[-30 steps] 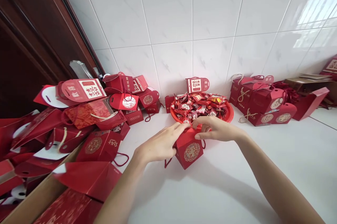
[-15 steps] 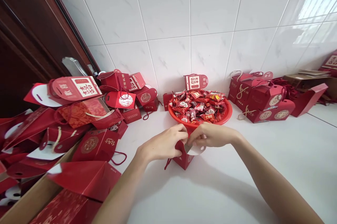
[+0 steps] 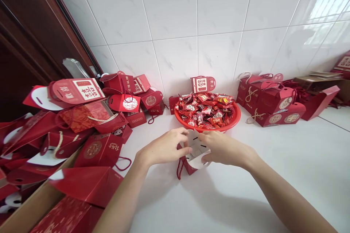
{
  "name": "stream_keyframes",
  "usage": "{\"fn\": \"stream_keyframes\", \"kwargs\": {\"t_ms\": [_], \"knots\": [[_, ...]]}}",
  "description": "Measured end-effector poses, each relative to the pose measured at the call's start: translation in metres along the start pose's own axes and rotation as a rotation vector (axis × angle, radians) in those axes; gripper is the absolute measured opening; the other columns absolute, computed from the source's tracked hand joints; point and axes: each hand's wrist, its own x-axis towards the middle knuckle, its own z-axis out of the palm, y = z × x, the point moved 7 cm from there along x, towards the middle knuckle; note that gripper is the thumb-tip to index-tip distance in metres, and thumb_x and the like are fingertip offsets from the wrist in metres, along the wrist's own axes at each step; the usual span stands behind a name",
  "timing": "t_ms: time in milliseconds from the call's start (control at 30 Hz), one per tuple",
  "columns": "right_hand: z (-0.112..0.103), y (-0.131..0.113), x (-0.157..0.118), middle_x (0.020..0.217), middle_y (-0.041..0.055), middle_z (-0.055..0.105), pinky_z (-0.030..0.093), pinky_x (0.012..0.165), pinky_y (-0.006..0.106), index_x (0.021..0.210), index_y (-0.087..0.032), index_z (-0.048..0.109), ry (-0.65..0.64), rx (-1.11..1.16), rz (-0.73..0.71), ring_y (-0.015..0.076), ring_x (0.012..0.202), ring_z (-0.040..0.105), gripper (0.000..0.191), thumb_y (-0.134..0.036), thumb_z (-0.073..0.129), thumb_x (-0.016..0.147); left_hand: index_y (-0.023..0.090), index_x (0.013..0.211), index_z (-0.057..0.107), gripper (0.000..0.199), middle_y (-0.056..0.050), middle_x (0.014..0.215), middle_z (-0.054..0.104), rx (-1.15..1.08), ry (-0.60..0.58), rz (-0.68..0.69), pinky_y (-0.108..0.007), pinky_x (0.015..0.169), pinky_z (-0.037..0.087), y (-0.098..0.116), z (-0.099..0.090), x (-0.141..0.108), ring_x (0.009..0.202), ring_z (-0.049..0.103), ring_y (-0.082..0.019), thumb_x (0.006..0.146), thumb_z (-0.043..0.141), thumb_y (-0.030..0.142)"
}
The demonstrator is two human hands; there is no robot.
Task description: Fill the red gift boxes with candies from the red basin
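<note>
A small red box (image 3: 190, 168) with a white inside stands on the white surface, its top flaps spread apart and its inside showing. My left hand (image 3: 166, 146) grips the box's left edge between thumb and fingers. On the other side, my right hand (image 3: 222, 147) holds the right edge, fingers behind and thumb at the front flap. A dark red cord (image 3: 179, 169) hangs at the box's left. Just behind the hands sits a red basket (image 3: 235, 120) full of wrapped candies (image 3: 207, 110).
Many red boxes (image 3: 95, 151) are heaped at the left, some in a cardboard carton (image 3: 35, 204). More closed boxes (image 3: 276, 101) stand at the right by the tiled wall (image 3: 175, 7). One box (image 3: 202, 84) rests behind the basket.
The flaps of the small box have been parted, so its white inside now shows. My right hand has shifted slightly right, and my left hand slightly left.
</note>
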Motion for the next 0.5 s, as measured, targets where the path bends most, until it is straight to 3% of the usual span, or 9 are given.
{"fn": "stream_keyframes", "kwargs": {"t_ms": [67, 200, 333, 500], "knots": [[-0.001, 0.002, 0.0, 0.091, 0.0066, 0.068, 0.033, 0.053, 0.028, 0.097, -0.018, 0.065, 0.002, 0.02, 0.036, 0.0221, 0.077, 0.063, 0.028, -0.022, 0.079, 0.073, 0.025, 0.102, 0.071, 0.024, -0.006, 0.139, 0.057, 0.021, 0.006, -0.027, -0.037, 0.097, 0.049, -0.006, -0.002, -0.002, 0.123, 0.057, -0.029, 0.086, 0.063, 0.04], [-0.005, 0.005, -0.004, 0.084, 0.0043, 0.069, 0.032, 0.053, 0.028, 0.085, -0.02, 0.06, 0.012, -0.006, 0.101, 0.0209, 0.072, 0.062, 0.026, -0.032, 0.081, 0.073, 0.031, 0.13, 0.059, 0.059, -0.004, 0.151, 0.045, 0.024, -0.045, -0.024, -0.034, 0.1, 0.049, -0.017, -0.002, -0.008, 0.127, 0.056, -0.027, 0.073, 0.067, 0.026], [-0.01, 0.008, -0.007, 0.079, 0.0038, 0.066, 0.03, 0.053, 0.028, 0.076, -0.021, 0.058, 0.029, -0.088, 0.13, 0.0204, 0.068, 0.06, 0.036, -0.044, 0.084, 0.069, 0.029, 0.141, 0.052, 0.073, -0.006, 0.154, 0.042, 0.025, -0.102, -0.078, -0.033, 0.097, 0.052, -0.027, -0.002, -0.01, 0.128, 0.056, -0.028, 0.069, 0.063, 0.023], [-0.003, 0.022, -0.009, 0.08, 0.005, 0.066, 0.034, 0.053, 0.029, 0.077, -0.021, 0.056, -0.055, -0.077, 0.168, 0.0235, 0.072, 0.062, 0.045, -0.053, 0.085, 0.064, 0.024, 0.145, 0.051, 0.082, -0.009, 0.156, 0.046, 0.114, -0.175, -0.143, -0.04, 0.109, 0.046, -0.03, 0.004, -0.008, 0.142, 0.044, -0.035, 0.065, 0.07, 0.027]]}}
